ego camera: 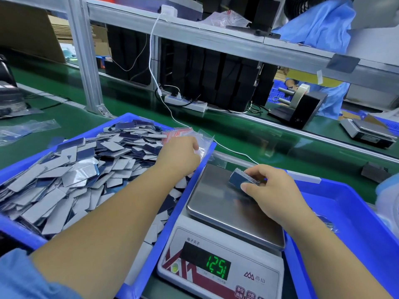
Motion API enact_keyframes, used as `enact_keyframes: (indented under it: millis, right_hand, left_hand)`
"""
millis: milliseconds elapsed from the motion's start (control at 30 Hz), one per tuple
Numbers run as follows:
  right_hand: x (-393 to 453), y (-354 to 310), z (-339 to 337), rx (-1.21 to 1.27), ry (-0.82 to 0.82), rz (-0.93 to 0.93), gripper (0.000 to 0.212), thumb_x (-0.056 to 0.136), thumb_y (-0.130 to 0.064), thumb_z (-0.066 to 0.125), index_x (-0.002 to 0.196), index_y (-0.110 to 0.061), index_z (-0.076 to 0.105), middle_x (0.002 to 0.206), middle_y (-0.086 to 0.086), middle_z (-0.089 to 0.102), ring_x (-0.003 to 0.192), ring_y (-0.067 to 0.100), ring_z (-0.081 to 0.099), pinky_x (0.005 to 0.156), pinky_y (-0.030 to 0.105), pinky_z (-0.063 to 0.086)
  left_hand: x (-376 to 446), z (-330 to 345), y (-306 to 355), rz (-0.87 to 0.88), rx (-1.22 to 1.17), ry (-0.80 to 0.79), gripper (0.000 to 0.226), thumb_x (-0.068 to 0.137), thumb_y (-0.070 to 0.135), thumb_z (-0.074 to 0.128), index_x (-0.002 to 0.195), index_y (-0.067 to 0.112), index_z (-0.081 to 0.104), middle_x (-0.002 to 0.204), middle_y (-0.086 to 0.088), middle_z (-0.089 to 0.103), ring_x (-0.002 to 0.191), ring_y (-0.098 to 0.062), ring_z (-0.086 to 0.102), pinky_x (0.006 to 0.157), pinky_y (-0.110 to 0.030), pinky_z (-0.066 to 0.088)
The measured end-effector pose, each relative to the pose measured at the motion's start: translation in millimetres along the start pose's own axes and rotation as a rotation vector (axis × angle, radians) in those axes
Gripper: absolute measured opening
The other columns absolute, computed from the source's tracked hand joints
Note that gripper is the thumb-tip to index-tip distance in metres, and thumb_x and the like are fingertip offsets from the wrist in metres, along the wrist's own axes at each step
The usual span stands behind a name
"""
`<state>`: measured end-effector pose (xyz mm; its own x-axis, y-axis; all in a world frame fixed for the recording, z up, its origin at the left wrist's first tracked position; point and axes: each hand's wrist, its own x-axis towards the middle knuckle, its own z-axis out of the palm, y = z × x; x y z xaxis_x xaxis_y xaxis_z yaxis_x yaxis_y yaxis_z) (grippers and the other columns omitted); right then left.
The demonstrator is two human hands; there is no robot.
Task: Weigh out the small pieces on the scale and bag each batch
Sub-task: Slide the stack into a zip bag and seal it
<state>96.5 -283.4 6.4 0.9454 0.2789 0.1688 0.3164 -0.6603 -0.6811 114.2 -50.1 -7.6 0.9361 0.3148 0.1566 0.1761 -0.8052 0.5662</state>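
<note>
The right hand (271,190) pinches a small stack of blue pieces (241,180) between thumb and curled fingers, and holds it low over the far right part of the steel pan (216,201); whether the stack rests on the pan cannot be told. The pan belongs to a white scale (222,255) whose green display (217,269) reads 12.51. The scale stands on the green worktop (75,124) between two blue trays.

The left hand (180,157) reaches across the left tray (138,251) to its far right corner, with the fingers curled on a clear plastic bag (204,143). The bag lies at the top of a bundle of such bags with red strips (176,133), which lies against the tray's far rim. The left tray is heaped with loose pieces (71,175), flat rectangles, some grey side up and some dark blue. The forearm lies over this heap, and a blue sleeve (19,277) shows at the near edge.

The right tray (356,212) lies beside the scale, under the right forearm. A white cable (155,76) runs from a plug on the shelf down to a power strip (185,102) and on across the worktop towards the scale. Farther to the right stand a black label dispenser (300,106) and a second scale (367,130).
</note>
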Motion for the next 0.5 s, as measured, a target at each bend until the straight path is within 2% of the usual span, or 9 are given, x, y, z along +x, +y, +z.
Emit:
enact_keyframes:
  millis: [67,133,200,267,333,400,500]
  right_hand:
    - [0.5,-1.3,-1.1,0.268,0.003,0.071,0.016,0.083,-0.015,0.075,0.081,-0.03,0.072,0.071,-0.016,0.069,0.059,0.0,0.057,0.059,0.018,0.041]
    - [-0.4,-5.6,-4.6,0.549,-0.034,0.111,0.017,0.084,-0.007,0.073,0.083,-0.023,0.074,0.075,-0.006,0.071,0.062,0.006,0.058,0.062,0.026,0.039]
    - [-1.4,-8.7,-7.3,0.762,-0.085,0.117,0.018,0.083,-0.001,0.07,0.085,-0.018,0.073,0.083,0.0,0.072,0.07,0.012,0.063,0.067,0.028,0.043]
    - [-2.3,-10.0,-8.2,0.929,-0.146,0.121,0.017,0.075,-0.004,0.071,0.089,-0.012,0.072,0.088,0.006,0.072,0.079,0.018,0.067,0.07,0.03,0.054]
    - [-3.0,-10.3,-6.3,1.056,-0.202,0.137,0.025,0.071,-0.006,0.07,0.096,-0.005,0.07,0.097,0.013,0.07,0.094,0.027,0.068,0.08,0.037,0.06]
    - [-3.4,-11.2,-4.8,1.138,-0.223,0.145,0.031,0.073,-0.004,0.068,0.103,-0.001,0.067,0.108,0.019,0.069,0.109,0.037,0.066,0.089,0.045,0.058]
    - [-2.5,-11.6,-5.4,1.227,-0.218,0.127,0.034,0.079,-0.003,0.063,0.112,0.001,0.064,0.117,0.025,0.067,0.116,0.041,0.063,0.091,0.046,0.057]
  left_hand:
    - [-2.7,-4.0,5.1,0.04,-0.221,0.089,0.03,0.088,0.012,0.056,0.113,0.026,0.065,0.084,0.012,0.061,0.069,-0.005,0.055,0.058,-0.022,0.04]
    - [-9.7,-5.9,14.8,0.068,-0.506,0.105,0.03,0.088,0.008,0.055,0.109,0.026,0.065,0.078,0.01,0.064,0.066,-0.007,0.061,0.057,-0.017,0.044]
    - [-18.0,-6.2,24.9,0.074,-0.827,0.048,0.03,0.089,0.002,0.057,0.104,0.027,0.065,0.072,0.011,0.068,0.071,-0.007,0.067,0.059,-0.016,0.047]
    - [-23.1,-3.4,33.4,0.09,-1.093,-0.041,0.029,0.092,-0.001,0.061,0.104,0.025,0.065,0.07,0.012,0.069,0.079,-0.009,0.069,0.065,-0.019,0.048]
    - [-26.4,1.2,39.1,0.113,-1.192,-0.125,0.026,0.092,0.0,0.065,0.101,0.024,0.068,0.074,0.013,0.068,0.08,-0.008,0.064,0.065,-0.018,0.043]
    - [-29.2,6.4,42.3,0.111,-1.237,-0.21,0.024,0.092,0.002,0.066,0.095,0.025,0.07,0.079,0.011,0.066,0.073,-0.003,0.06,0.064,-0.02,0.039]
    - [-32.6,9.2,44.1,0.096,-1.338,-0.35,0.023,0.093,-0.001,0.063,0.096,0.021,0.069,0.077,0.008,0.065,0.07,-0.004,0.062,0.065,-0.019,0.044]
